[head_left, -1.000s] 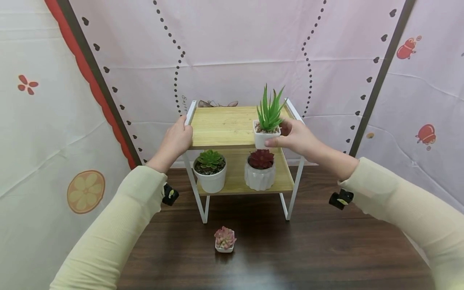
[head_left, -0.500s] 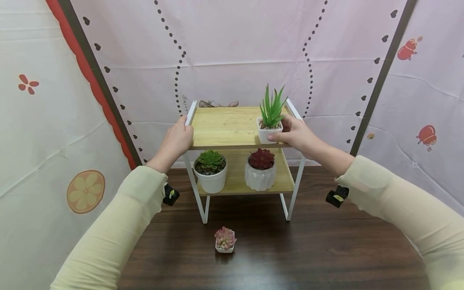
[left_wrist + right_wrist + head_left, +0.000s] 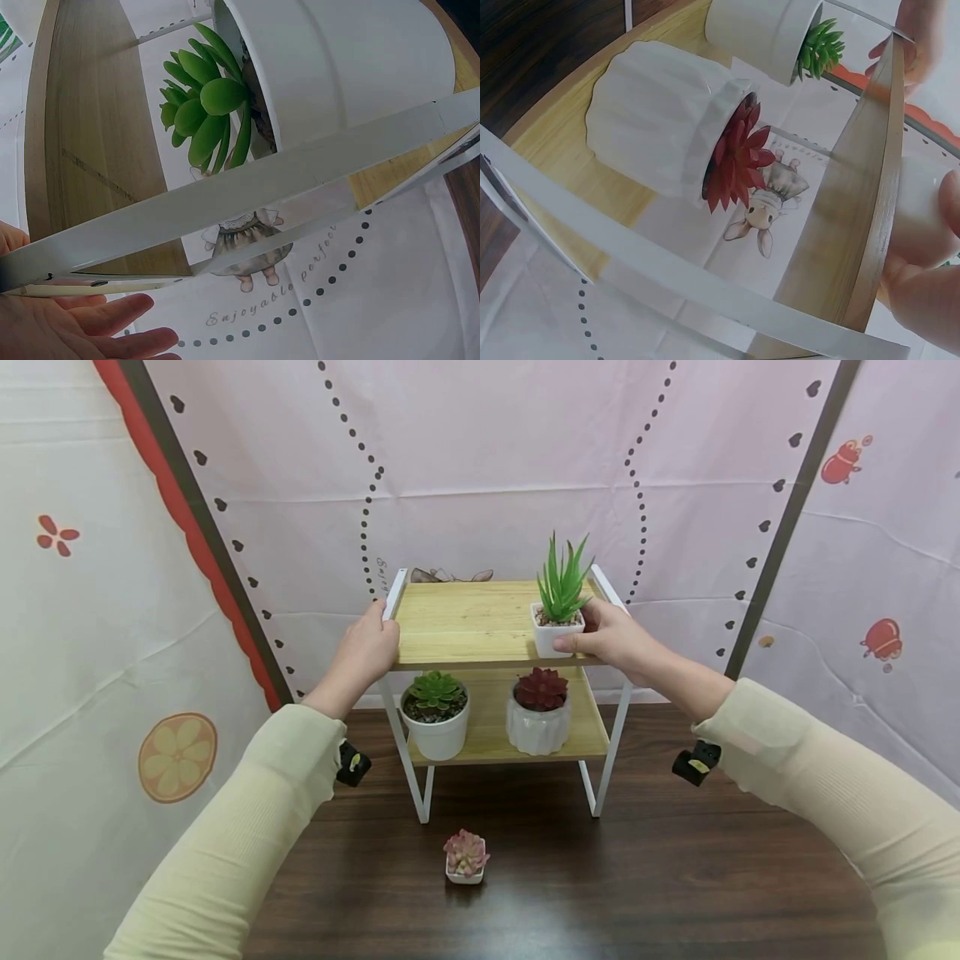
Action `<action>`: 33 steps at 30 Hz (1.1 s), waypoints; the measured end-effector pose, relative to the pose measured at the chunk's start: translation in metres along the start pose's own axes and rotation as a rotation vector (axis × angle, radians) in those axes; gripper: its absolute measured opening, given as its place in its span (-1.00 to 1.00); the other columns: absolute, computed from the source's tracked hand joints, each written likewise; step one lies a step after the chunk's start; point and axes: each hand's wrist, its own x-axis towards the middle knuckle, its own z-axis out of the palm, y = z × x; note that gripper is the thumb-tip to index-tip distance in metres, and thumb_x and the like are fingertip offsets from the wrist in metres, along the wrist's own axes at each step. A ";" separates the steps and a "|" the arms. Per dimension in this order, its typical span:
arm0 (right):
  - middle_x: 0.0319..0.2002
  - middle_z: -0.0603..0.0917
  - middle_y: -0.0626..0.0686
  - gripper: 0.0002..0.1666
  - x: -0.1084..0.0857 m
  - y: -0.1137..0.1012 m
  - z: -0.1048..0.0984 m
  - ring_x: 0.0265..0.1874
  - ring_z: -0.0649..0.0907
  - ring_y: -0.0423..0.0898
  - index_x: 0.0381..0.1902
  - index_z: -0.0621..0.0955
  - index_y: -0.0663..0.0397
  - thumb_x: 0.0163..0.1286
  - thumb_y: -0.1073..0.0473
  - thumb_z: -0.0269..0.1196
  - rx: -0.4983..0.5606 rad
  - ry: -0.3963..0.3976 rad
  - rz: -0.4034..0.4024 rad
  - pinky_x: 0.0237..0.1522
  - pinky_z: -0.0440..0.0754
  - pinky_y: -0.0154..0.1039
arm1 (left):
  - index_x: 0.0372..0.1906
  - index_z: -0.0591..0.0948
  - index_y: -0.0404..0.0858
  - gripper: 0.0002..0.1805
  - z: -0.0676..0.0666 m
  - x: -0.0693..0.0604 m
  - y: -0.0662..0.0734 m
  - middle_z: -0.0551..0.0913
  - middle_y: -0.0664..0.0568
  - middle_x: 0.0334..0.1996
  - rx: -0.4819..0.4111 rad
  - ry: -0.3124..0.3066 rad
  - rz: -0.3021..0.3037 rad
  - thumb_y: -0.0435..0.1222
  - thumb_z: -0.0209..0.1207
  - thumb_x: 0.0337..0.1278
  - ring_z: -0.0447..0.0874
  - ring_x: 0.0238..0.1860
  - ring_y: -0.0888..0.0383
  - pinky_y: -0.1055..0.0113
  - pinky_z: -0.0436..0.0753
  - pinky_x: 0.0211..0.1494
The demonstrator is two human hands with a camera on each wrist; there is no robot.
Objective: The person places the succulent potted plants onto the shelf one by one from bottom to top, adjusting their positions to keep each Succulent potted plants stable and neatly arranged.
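Note:
On the right part of a two-tier shelf rack's wooden top point(image 3: 465, 618) stands a small square white pot with a spiky green aloe plant point(image 3: 562, 585). My right hand point(image 3: 618, 639) pinches this pot from the right, thumb at the front; in the right wrist view the pot point(image 3: 922, 217) sits against the top board. My left hand point(image 3: 363, 647) grips the rack's upper left rail, thumb over the board's edge. In the left wrist view its fingers point(image 3: 120, 322) extend outside the rail. Below stand a green succulent point(image 3: 438, 735) and a dark red succulent in a fluted pot point(image 3: 538, 731).
A small pink succulent point(image 3: 466, 857) in a white square pot stands on the dark wooden table point(image 3: 600, 885), in front of the rack. White metal legs point(image 3: 615, 743) carry both boards. A printed cloth point(image 3: 495, 460) hangs behind and at both sides.
The aloe pot has moved slightly right and back onto the top board with my right hand, then stayed there over the last half second. My left hand has kept its place.

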 end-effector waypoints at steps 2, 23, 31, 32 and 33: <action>0.05 0.42 0.18 -0.33 0.000 0.000 0.000 -0.18 0.50 -0.22 0.28 0.20 0.26 0.25 0.33 0.18 0.002 -0.003 -0.005 -0.15 0.48 -0.38 | 0.39 0.07 -0.25 -0.39 0.000 0.000 0.000 0.41 -0.29 0.08 -0.003 -0.001 0.001 -0.28 -0.40 0.19 0.40 -0.25 -0.11 0.19 0.39 -0.27; 0.43 -0.12 0.18 -0.11 -0.014 -0.016 -0.045 0.38 -0.04 0.17 0.43 -0.14 0.18 0.22 0.42 0.00 -0.097 0.110 0.054 0.34 -0.06 0.06 | 0.39 0.08 -0.26 -0.41 0.001 0.000 0.001 0.43 -0.28 0.01 -0.011 -0.011 0.004 -0.28 -0.40 0.22 0.37 -0.36 -0.06 0.24 0.38 -0.36; 0.43 -0.16 0.23 -0.25 -0.005 0.022 -0.058 0.40 -0.15 0.16 0.44 -0.13 0.16 0.45 -0.03 -0.18 -0.260 0.118 0.166 0.32 -0.14 0.15 | 0.38 0.10 -0.24 -0.41 0.000 0.001 0.000 0.44 -0.28 0.01 -0.011 -0.003 0.004 -0.28 -0.40 0.21 0.39 -0.33 -0.07 0.22 0.39 -0.34; 0.43 -0.17 0.23 -0.25 -0.004 0.026 -0.058 0.40 -0.16 0.16 0.44 -0.14 0.16 0.45 -0.03 -0.19 -0.260 0.110 0.157 0.33 -0.15 0.15 | 0.38 0.09 -0.24 -0.41 0.000 0.001 0.000 0.43 -0.27 0.02 -0.010 -0.007 0.002 -0.28 -0.40 0.21 0.39 -0.33 -0.07 0.22 0.39 -0.34; 0.43 -0.18 0.22 -0.25 -0.004 0.029 -0.058 0.40 -0.17 0.16 0.44 -0.14 0.16 0.45 -0.03 -0.20 -0.258 0.104 0.145 0.33 -0.16 0.14 | 0.39 0.08 -0.24 -0.41 0.000 0.001 0.000 0.43 -0.27 0.02 -0.009 -0.010 -0.001 -0.27 -0.40 0.21 0.38 -0.33 -0.07 0.22 0.39 -0.35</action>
